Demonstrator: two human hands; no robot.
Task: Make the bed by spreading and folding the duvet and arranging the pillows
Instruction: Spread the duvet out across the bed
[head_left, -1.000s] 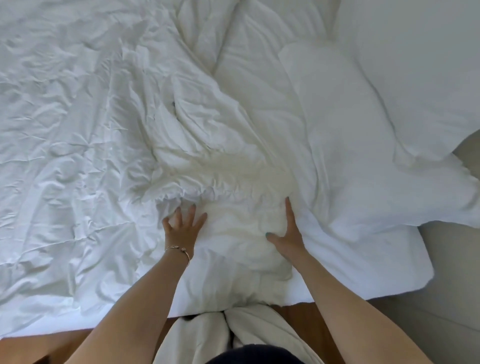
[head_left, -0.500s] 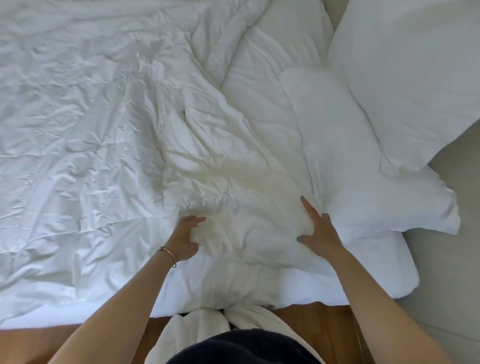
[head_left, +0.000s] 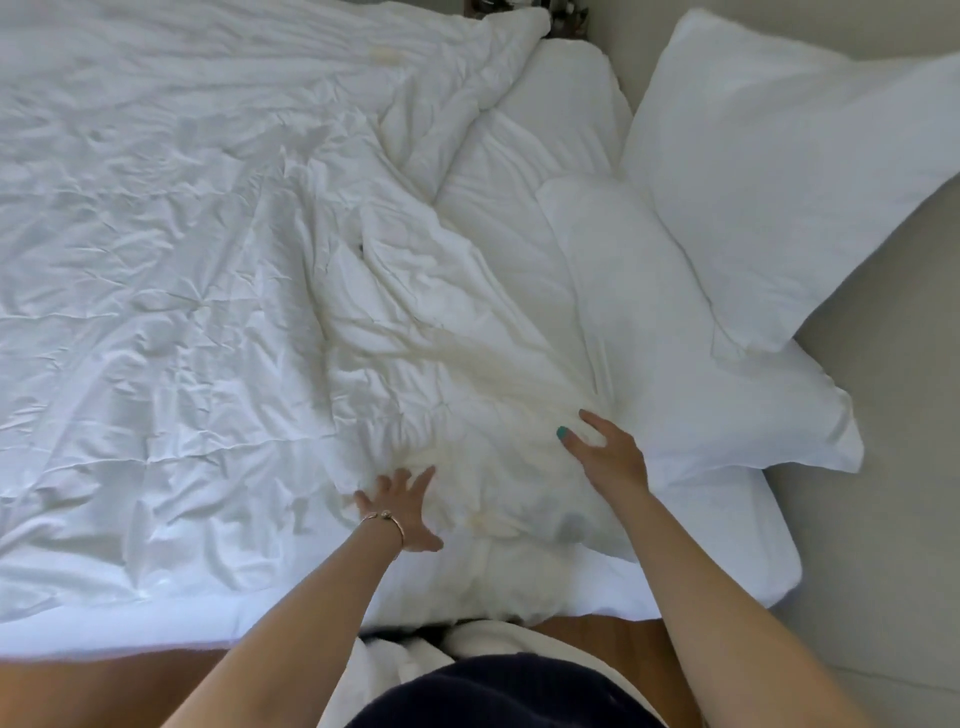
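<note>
The white duvet (head_left: 171, 291) lies crumpled over the bed, its wrinkled flat stretch filling everything to the left of the bunched ridge in the middle. At the near end of that ridge the left hand (head_left: 402, 506) rests with fingers spread and straight on the fabric (a thin bracelet (head_left: 387, 519) circles the wrist). Just right of the ridge the right hand (head_left: 605, 454) presses against the cloth, fingers fairly straight, gripping nothing that shows. Right of the duvet lies one pillow (head_left: 701, 374), touching its edge, and a second pillow (head_left: 779, 171) overlaps the first farther right.
</note>
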